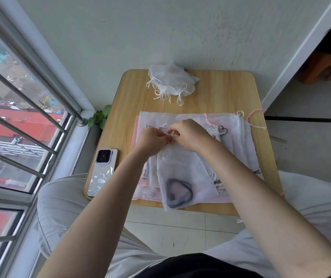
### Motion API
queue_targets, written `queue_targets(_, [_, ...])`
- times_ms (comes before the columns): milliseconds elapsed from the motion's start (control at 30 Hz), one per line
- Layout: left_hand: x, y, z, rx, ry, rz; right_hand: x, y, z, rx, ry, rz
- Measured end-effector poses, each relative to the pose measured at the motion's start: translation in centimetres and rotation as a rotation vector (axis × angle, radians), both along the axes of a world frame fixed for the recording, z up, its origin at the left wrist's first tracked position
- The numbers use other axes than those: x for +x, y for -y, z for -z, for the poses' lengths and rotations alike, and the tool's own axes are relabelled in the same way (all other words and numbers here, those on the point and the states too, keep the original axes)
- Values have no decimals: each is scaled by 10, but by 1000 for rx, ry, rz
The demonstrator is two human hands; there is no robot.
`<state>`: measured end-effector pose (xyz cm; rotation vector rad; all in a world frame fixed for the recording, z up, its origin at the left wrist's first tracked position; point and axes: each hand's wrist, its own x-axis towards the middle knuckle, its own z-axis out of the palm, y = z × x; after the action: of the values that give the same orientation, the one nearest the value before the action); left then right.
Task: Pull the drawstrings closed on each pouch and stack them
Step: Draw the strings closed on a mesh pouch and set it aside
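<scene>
Presently, both hands are seen meeting at the gathered mouth of a sheer white pouch (182, 175) that lies lengthwise on the small wooden table (220, 93), its closed bottom overhanging the near edge. The left hand (152, 140) is curled, with its fingertips pinched on the thin white drawstring (165, 125) at the pouch's neck; the right hand (188, 134) is likewise curled, its thumb and forefinger nipped on the same cord just beside the left hand's fingers. The two hands are touching or very nearly so; which cannot be told. A dark, roughly heart-shaped item (178, 194) is visible through the fabric in the lower part of the pouch. The pouch rests on a spread of flat, overlapping white and pink pouches (238, 141) covering the middle and right of the table, with pink and cream cords trailing at the right-hand far corner of that spread. A heap of white pouches (170, 81) with loose white cord loops is noted at the far edge of the table, well apart from the hands. A phone (103, 172) in a pale patterned case lies face down at the near left corner of the table. A green leafy plant (100, 116) is seen beside the table's left edge, next to the barred window (20, 121).
</scene>
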<state>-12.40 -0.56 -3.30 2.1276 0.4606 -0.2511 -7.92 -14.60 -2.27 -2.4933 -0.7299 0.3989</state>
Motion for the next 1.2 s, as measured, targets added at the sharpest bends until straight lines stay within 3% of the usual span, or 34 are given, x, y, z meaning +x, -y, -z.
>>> queue_targets(300, [0, -5, -8, -221, -113, -104, -8, -3, 3, 136, 71, 50])
queue_targets(533, [-3, -3, -5, -96, -79, -7, -8, -5, 1, -42, 97, -8])
queue_targets(667, [-1, -2, -2, 85, 37, 47, -7, -5, -4, -164, 90, -28])
queue_targets(800, [-2, -5, -4, 238, 175, 142, 1, 2, -11, -8, -191, 60])
queue_targets(1100, [-3, -1, -4, 98, 215, 95, 2, 11, -7, 376, -604, 284])
queue_targets(1200, [-4, -2, -5, 152, 233, 75, 3, 12, -3, 539, -807, 374])
